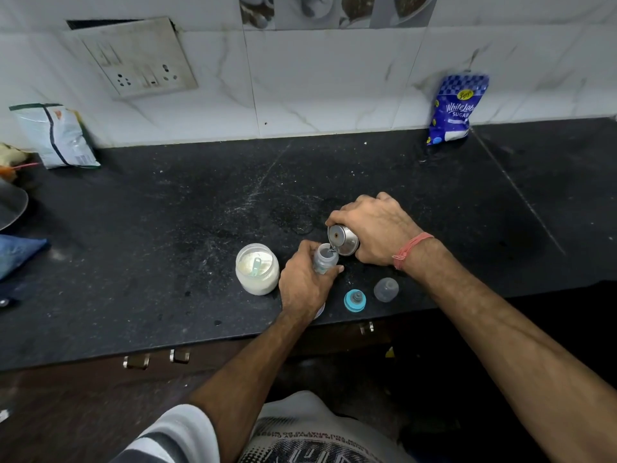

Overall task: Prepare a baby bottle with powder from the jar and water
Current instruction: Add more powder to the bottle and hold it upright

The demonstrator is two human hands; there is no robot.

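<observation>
On the black counter, my left hand grips a small clear baby bottle that stands upright with its mouth open. My right hand holds a steel cup tipped toward the bottle's mouth, and a thin stream of water runs from the cup into it. Left of the bottle stands an open glass jar of white powder with a pale blue scoop inside. The blue ring with the teat and the clear cap lie to the right, near the counter's front edge.
A blue sugar packet leans on the tiled wall at the back right. At the back left lies a white and green pouch. A blue cloth and a steel plate sit at the far left. A white lid edge shows under my left wrist.
</observation>
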